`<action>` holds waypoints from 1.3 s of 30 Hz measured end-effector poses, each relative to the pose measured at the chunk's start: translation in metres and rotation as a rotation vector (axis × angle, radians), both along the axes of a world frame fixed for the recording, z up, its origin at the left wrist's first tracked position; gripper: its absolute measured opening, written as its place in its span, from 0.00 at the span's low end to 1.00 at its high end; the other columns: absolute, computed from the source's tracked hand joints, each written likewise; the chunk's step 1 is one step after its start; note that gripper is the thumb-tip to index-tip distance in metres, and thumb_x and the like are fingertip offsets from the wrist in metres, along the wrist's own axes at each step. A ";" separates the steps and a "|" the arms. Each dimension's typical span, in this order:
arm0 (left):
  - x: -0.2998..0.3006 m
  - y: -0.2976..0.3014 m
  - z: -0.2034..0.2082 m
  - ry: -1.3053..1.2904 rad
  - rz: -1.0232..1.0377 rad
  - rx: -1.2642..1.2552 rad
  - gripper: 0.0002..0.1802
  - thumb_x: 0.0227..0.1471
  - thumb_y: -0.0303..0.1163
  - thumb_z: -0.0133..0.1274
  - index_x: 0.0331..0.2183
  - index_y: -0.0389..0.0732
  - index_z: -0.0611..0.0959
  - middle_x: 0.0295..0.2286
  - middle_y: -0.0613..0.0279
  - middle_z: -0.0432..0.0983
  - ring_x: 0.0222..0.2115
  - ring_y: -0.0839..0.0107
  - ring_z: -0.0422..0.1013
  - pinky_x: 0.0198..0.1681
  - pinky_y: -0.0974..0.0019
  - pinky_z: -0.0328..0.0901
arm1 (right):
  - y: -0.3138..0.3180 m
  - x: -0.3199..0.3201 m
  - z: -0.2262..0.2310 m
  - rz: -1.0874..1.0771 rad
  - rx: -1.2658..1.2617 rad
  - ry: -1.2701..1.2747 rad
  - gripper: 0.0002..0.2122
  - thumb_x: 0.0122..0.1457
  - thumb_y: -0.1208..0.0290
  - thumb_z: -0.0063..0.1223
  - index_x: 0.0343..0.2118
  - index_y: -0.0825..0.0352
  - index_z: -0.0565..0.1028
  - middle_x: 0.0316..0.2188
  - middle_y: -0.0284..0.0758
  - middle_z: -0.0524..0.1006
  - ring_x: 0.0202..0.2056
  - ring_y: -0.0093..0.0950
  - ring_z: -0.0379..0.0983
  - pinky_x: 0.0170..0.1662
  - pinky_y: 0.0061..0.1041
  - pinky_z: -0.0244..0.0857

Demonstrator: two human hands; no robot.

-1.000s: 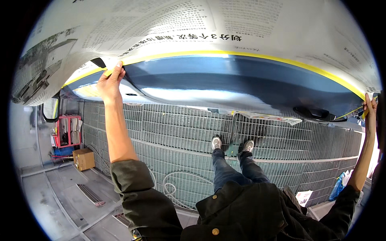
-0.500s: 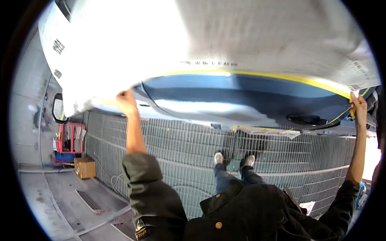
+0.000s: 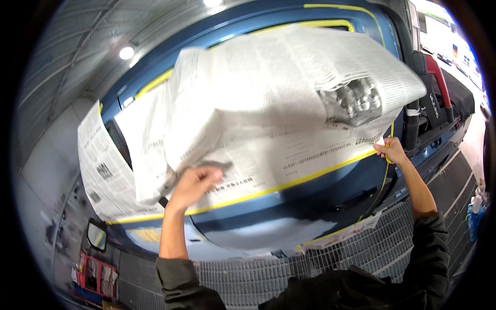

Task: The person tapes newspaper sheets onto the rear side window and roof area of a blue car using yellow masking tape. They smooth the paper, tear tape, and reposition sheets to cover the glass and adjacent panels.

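Newspaper sheets [image 3: 289, 150] cover the window area of a blue vehicle's side, their lower edge bordered by a strip of yellow masking tape [image 3: 279, 187]. The upper part of the paper bulges outward in folds. My left hand [image 3: 192, 187] is over the lower left of the paper, its fingers curled in and their tips blurred. Whatever they hold, if anything, is hidden. At the paper's lower right corner, my right hand [image 3: 393, 151] pinches the newspaper edge, with a bit of yellow tape by its fingers. Blue door paint [image 3: 310, 206] shows below the tape.
A side mirror [image 3: 96, 235] juts out at the lower left, above a red rack [image 3: 97, 275]. Metal floor grating [image 3: 232, 281] lies below the vehicle. On the right are black and red vehicle parts [image 3: 438, 85] and a bright opening. Yellow tape [image 3: 315, 24] also runs along the top.
The view has tilted up, showing the whole papered side. My left hand has moved from the paper's lower edge up onto its face. My right hand still pinches the corner.
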State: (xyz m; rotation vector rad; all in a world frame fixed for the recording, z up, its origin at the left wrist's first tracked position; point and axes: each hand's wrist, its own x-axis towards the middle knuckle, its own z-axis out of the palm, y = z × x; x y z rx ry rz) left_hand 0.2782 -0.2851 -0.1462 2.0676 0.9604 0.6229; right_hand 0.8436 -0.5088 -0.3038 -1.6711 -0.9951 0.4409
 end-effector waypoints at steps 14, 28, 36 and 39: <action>0.075 0.066 0.194 0.038 0.095 0.739 0.32 0.49 0.55 0.58 0.41 0.34 0.83 0.37 0.49 0.78 0.44 0.59 0.71 0.48 0.61 0.63 | -0.004 0.000 -0.001 0.023 0.051 0.091 0.09 0.54 0.73 0.64 0.26 0.75 0.79 0.18 0.34 0.77 0.17 0.16 0.70 0.21 0.14 0.63; 0.068 0.047 0.175 0.546 -0.017 0.478 0.38 0.46 0.64 0.55 0.34 0.33 0.86 0.29 0.53 0.80 0.33 0.62 0.75 0.40 0.65 0.66 | 0.000 -0.001 -0.002 0.103 0.163 0.103 0.06 0.53 0.78 0.62 0.32 0.73 0.77 0.23 0.33 0.78 0.19 0.18 0.73 0.21 0.15 0.67; 0.040 -0.027 0.251 0.102 -0.228 0.545 0.14 0.40 0.32 0.67 0.32 0.36 0.85 0.26 0.67 0.78 0.27 0.79 0.72 0.35 0.72 0.66 | 0.004 -0.006 -0.008 0.071 0.264 0.168 0.06 0.53 0.77 0.62 0.30 0.75 0.78 0.20 0.34 0.78 0.19 0.19 0.73 0.22 0.18 0.68; 0.039 -0.046 0.278 -0.042 -0.214 0.642 0.13 0.39 0.28 0.66 0.31 0.36 0.85 0.25 0.70 0.74 0.25 0.80 0.68 0.32 0.73 0.62 | -0.006 0.000 -0.008 0.043 0.117 0.038 0.09 0.53 0.71 0.65 0.27 0.74 0.80 0.20 0.34 0.79 0.19 0.17 0.73 0.24 0.17 0.67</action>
